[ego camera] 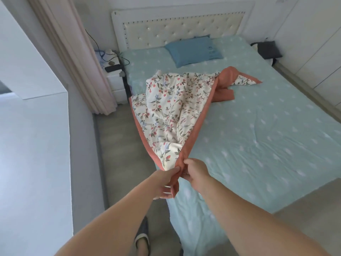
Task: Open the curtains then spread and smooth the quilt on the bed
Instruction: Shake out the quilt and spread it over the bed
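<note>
Here both hands — left hand (167,179), right hand (193,170) — grip the quilt (169,106) corner.

Head view, downward over bed (258,126)

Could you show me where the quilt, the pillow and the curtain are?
quilt (166,100): head view, on its flowered middle.
pillow (193,50): head view, on its blue centre.
curtain (81,58): head view, on its gathered pink folds.

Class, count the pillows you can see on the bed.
1: a blue pillow at the head of the bed, against the headboard. The bunched quilt might hide something beneath it.
</note>
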`<state>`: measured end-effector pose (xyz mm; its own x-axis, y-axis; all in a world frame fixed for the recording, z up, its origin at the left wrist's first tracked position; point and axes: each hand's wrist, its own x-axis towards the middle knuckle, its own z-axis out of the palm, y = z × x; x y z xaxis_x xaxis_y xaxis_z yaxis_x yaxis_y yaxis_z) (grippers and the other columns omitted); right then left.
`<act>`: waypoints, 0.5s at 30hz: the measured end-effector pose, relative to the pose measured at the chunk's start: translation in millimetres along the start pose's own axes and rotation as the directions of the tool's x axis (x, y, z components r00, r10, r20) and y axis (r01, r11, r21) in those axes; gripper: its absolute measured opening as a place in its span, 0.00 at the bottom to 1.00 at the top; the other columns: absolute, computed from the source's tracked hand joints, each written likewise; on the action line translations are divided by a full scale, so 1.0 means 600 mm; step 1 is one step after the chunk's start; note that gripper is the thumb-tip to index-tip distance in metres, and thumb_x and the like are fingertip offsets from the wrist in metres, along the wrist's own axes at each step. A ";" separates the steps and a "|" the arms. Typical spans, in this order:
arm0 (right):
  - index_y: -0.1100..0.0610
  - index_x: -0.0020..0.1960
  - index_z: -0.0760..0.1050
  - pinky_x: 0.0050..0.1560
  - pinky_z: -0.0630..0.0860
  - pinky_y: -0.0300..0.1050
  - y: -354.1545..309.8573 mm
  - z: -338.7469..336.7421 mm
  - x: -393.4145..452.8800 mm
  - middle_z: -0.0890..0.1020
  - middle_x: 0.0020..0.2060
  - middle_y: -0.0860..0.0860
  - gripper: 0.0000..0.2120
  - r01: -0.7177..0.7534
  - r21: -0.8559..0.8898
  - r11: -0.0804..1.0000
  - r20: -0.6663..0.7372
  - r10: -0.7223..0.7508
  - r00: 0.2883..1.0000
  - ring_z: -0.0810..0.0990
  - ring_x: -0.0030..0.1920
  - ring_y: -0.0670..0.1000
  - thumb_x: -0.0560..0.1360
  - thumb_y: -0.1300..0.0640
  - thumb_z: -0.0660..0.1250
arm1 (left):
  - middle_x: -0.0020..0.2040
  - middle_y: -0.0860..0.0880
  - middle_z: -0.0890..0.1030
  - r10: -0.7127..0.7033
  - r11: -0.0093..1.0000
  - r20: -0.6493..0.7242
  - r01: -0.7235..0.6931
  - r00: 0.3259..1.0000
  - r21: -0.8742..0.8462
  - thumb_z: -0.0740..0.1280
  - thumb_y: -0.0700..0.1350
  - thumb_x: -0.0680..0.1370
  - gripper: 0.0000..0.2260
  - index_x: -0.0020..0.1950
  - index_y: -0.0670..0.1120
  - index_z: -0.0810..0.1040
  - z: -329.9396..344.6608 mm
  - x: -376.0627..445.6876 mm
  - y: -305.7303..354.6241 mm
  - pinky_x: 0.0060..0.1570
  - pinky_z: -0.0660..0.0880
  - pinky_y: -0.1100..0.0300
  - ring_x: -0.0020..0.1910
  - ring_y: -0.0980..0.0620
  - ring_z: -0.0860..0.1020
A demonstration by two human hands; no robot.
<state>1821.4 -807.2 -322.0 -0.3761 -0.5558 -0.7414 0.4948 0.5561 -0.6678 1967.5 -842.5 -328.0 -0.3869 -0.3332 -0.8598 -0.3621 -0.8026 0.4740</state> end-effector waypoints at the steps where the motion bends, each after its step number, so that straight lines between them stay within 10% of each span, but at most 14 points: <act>1: 0.64 0.52 0.81 0.43 0.85 0.53 0.016 -0.025 -0.005 0.87 0.41 0.61 0.11 -0.010 0.005 1.000 0.005 0.010 1.000 0.87 0.41 0.60 0.81 0.67 0.60 | 0.40 0.42 0.84 0.050 0.999 -0.054 -0.049 0.997 0.022 0.76 0.61 0.71 0.25 0.53 0.41 0.80 0.021 0.001 -0.026 0.48 0.82 0.51 0.40 0.44 0.83; 4: 0.64 0.56 0.81 0.44 0.85 0.51 0.061 -0.095 -0.021 0.89 0.45 0.61 0.11 -0.037 -0.052 0.998 0.035 0.039 0.999 0.89 0.45 0.61 0.81 0.64 0.61 | 0.35 0.43 0.83 0.198 0.979 -0.210 -0.185 0.957 0.081 0.75 0.54 0.76 0.18 0.52 0.39 0.80 0.076 -0.010 -0.098 0.30 0.72 0.60 0.28 0.48 0.77; 10: 0.59 0.51 0.82 0.57 0.84 0.59 0.071 -0.164 -0.045 0.88 0.41 0.56 0.11 -0.112 -0.022 0.993 0.092 0.114 0.989 0.87 0.46 0.57 0.76 0.60 0.62 | 0.30 0.51 0.75 0.186 0.982 -0.304 -0.182 0.934 0.042 0.78 0.51 0.75 0.14 0.49 0.44 0.78 0.137 -0.054 -0.182 0.24 0.67 0.64 0.21 0.55 0.69; 15: 0.57 0.52 0.84 0.41 0.85 0.48 0.065 -0.159 -0.022 0.84 0.40 0.53 0.07 -0.082 -0.223 0.971 0.077 0.101 0.992 0.82 0.37 0.53 0.80 0.54 0.71 | 0.25 0.53 0.70 0.186 0.982 -0.348 -0.180 0.919 0.050 0.76 0.52 0.76 0.14 0.49 0.45 0.75 0.135 -0.075 -0.225 0.23 0.62 0.65 0.20 0.54 0.64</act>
<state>1770.6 -719.2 -344.3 -0.2627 -0.5426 -0.7979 0.3371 0.7232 -0.6028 1965.3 -679.2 -338.1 -0.1283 -0.6276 -0.7679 -0.3280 -0.7038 0.6301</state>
